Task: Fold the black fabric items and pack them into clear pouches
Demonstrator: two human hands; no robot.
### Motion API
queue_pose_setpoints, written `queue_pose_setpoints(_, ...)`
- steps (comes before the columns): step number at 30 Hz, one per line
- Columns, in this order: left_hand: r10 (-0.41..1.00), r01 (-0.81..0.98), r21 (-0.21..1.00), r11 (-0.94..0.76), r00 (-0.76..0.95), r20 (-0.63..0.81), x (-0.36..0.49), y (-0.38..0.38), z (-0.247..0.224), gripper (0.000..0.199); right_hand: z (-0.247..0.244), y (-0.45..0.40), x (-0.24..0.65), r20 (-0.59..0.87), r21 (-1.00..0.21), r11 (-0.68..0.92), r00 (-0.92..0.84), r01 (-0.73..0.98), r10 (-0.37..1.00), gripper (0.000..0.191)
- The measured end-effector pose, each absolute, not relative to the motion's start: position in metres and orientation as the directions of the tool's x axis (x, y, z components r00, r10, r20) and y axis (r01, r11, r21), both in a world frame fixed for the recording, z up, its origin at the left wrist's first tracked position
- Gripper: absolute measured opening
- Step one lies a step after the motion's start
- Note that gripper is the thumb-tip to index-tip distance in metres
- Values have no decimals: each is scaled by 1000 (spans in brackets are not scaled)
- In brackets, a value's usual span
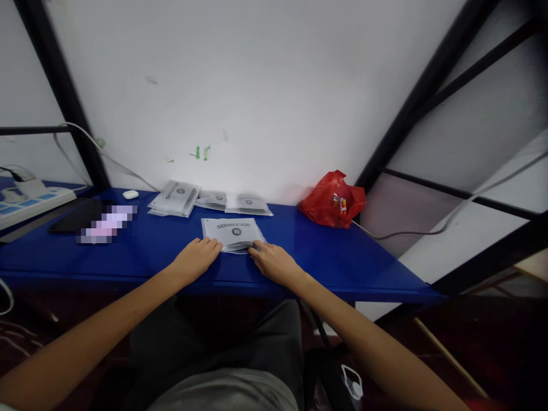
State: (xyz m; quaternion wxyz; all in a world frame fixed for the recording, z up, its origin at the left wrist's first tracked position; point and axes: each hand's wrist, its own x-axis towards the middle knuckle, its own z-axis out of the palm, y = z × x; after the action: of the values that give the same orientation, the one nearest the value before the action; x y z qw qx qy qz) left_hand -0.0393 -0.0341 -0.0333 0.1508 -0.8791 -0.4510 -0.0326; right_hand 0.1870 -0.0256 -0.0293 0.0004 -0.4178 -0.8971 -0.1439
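A frosted pouch (233, 229) with dark "ROCKBROS" lettering, upside down to me, lies on the blue table (171, 260) in front of me. The fingers of my left hand (199, 257) are closed on its near left corner. At the near right corner, my right hand (273, 261) has its fingers bent against the pouch's edge. The near edge of the pouch gapes a little between my hands. Behind it, by the wall, are a stack of similar pouches (174, 198) and more pouches (249, 204) to its right.
A red plastic bag (331, 200) sits at the back right. On the left are a white power strip (36, 205), a dark tablet (79, 216), a blurred-out item (107, 224) and a small white case (131, 194). Black frame posts stand at both sides.
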Motion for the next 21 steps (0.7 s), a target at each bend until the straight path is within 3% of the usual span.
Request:
queue_pose_setpoints(4,761,784,-279,-555,614,212,-42,-32,-29,30,-32,-21,192,149,314,608,-670,729,727,25)
queue_pose_setpoints(8,724,762,-243,-600,647,240,-46,-30,-24,38,-32,-16,194,242,304,639,-706,707,666,30)
queue_pose_setpoints(14,643,700,-5,-714,659,390,-53,-28,-13,37,-31,-8,193,377,234,666,-698,708,609,22)
queue_pose_setpoints(21,692,658,265,-705,556,460,-64,-30,11,28,-1,-12,197,435,70,720,-671,690,601,19)
